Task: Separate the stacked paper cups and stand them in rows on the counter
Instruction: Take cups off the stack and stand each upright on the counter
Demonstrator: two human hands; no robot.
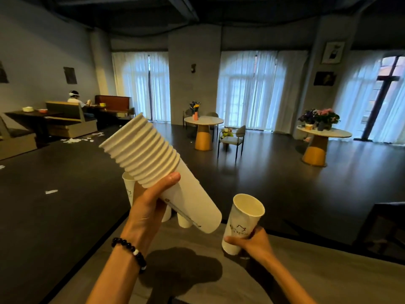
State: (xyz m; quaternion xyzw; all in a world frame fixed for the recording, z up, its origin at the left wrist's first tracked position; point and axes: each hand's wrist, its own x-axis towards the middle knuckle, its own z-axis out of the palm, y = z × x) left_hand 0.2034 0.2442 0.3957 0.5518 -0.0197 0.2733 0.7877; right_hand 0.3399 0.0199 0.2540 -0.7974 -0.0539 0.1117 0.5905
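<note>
— Above the grey surface (197,270), what does the left hand (149,207) hold?

— It holds the stack of paper cups (162,172). The grip is closed around the middle of the stack, the thumb on top, just below the many rims. The stack is tilted: the open ends point up and to the left, the bottom end points down to the right and passes beyond the hand. A beaded bracelet (131,253) is on this wrist.

— And the right hand (252,240)?

— Its grip is closed on the lower part of a single cup (243,222). This cup leans a little to the right, its mouth is open to the top, and a dark print shows on its side. Its base is very near the surface; I cannot tell if it touches.

— Are other cups already standing?

— Yes, some standing cups (128,187) are behind the left hand, mostly hidden by the stack. I cannot count them.
</note>
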